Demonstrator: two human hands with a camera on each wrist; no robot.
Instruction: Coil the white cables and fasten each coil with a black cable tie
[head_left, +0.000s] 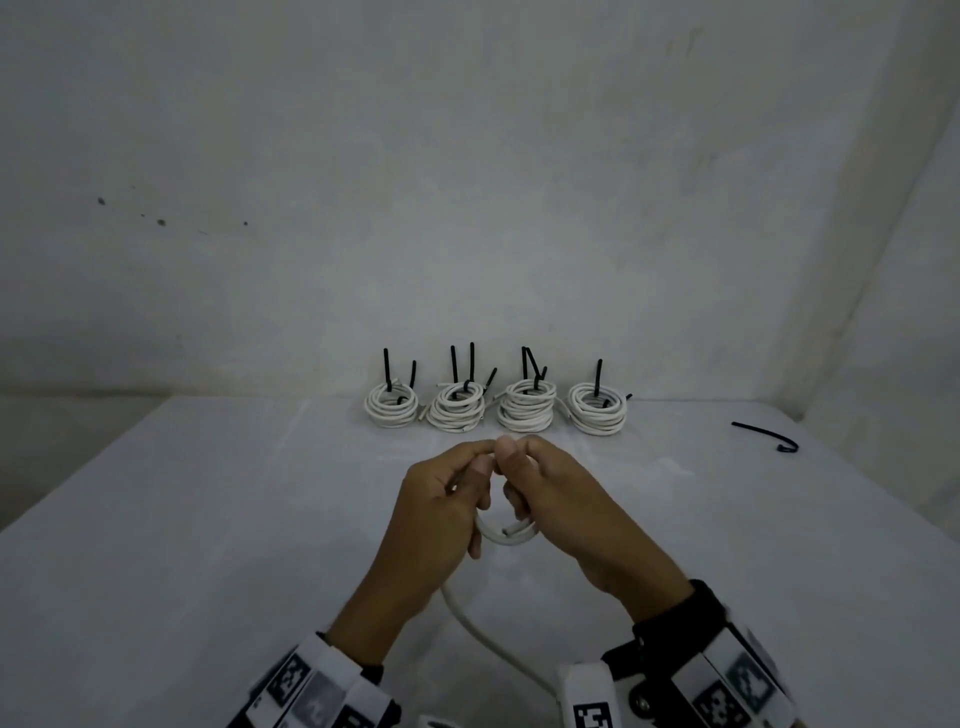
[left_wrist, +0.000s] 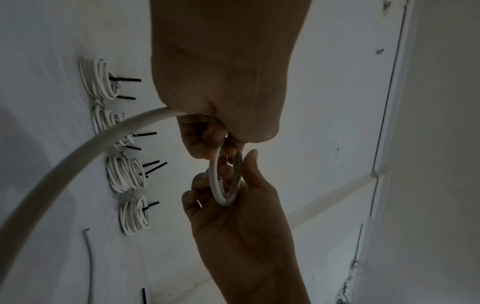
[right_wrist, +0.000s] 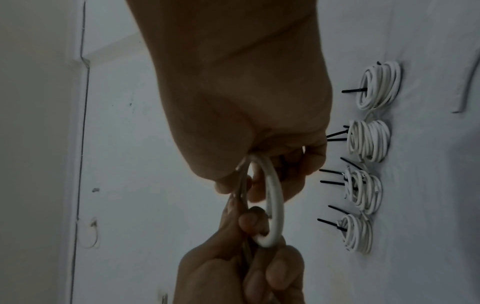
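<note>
Over the middle of the table both hands meet on a small loop of white cable (head_left: 508, 538). My left hand (head_left: 478, 462) pinches the loop's top and left side, and my right hand (head_left: 511, 457) grips its right side, thumbs touching. The cable's free tail (head_left: 480, 636) runs from under the left palm toward me. In the left wrist view the loop (left_wrist: 224, 185) hangs between my left hand (left_wrist: 207, 142) and the right hand (left_wrist: 233, 216). In the right wrist view the loop (right_wrist: 275, 197) spans my right hand (right_wrist: 259, 181) and the left hand (right_wrist: 246, 257).
Several finished white coils with black ties sticking up stand in a row at the table's back edge, from the leftmost (head_left: 390, 408) to the rightmost (head_left: 597, 411). A loose black cable tie (head_left: 763, 435) lies at the far right. Walls close the back and right.
</note>
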